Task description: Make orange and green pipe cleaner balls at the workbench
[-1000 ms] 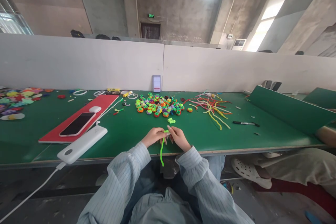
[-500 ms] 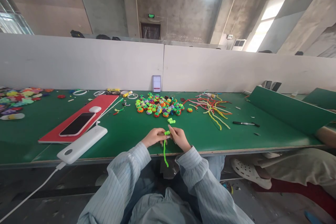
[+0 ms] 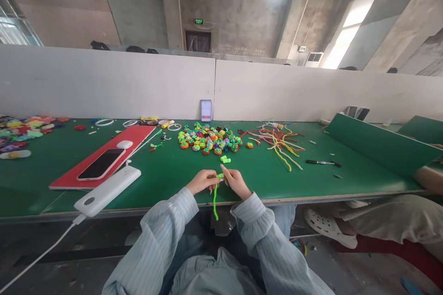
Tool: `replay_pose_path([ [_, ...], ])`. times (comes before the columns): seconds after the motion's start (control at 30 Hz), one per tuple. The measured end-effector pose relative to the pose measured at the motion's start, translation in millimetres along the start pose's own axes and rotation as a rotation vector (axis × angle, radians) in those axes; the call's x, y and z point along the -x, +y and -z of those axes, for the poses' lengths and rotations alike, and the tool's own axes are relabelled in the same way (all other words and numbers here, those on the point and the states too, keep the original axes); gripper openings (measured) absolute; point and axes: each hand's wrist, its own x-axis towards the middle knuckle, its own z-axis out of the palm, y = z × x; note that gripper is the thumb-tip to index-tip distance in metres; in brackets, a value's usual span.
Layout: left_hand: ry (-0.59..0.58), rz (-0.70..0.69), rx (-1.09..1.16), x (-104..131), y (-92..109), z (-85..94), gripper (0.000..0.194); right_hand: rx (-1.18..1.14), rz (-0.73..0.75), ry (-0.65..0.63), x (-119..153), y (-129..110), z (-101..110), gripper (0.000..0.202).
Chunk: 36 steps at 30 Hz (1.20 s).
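The left hand point(image 3: 202, 180) and the right hand point(image 3: 238, 183) meet at the near edge of the green bench point(image 3: 166, 166), their fingertips both clamped on a lime-green fuzzy strip point(image 3: 215, 203). The strip's bunched top end sits between the two hands, and its loose tail hangs towards six o'clock, past the bench edge. At twelve o'clock, just beyond the fingers, lie short lime-green rolls point(image 3: 225, 159); farther out the same way is a heap of small multicoloured pieces point(image 3: 209, 138), with an upright phone point(image 3: 206, 110) behind it against the white partition point(image 3: 138, 83). Red, yellow and pale fuzzy sticks point(image 3: 284, 150) spread at two o'clock, and a black pen point(image 3: 321, 162) lies near three. Towards nine o'clock, a dark-screened phone point(image 3: 101, 164) rests on a red folder point(image 3: 138, 133), with a white power bank point(image 3: 109, 190) beside it
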Motion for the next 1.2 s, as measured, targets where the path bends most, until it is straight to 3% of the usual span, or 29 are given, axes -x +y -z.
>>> replay_pose_path([
  [0.47,-0.010,-0.007,-0.052,-1.2,-5.5,0.4,0.041,-0.170,-0.005,-0.060,0.9,-3.1,-1.4,0.044],
  [1.2,-0.019,0.020,-0.050,-0.5,-1.9,-1.2,0.038,0.030,0.038,0.042,2.3,-2.9,0.8,0.054],
])
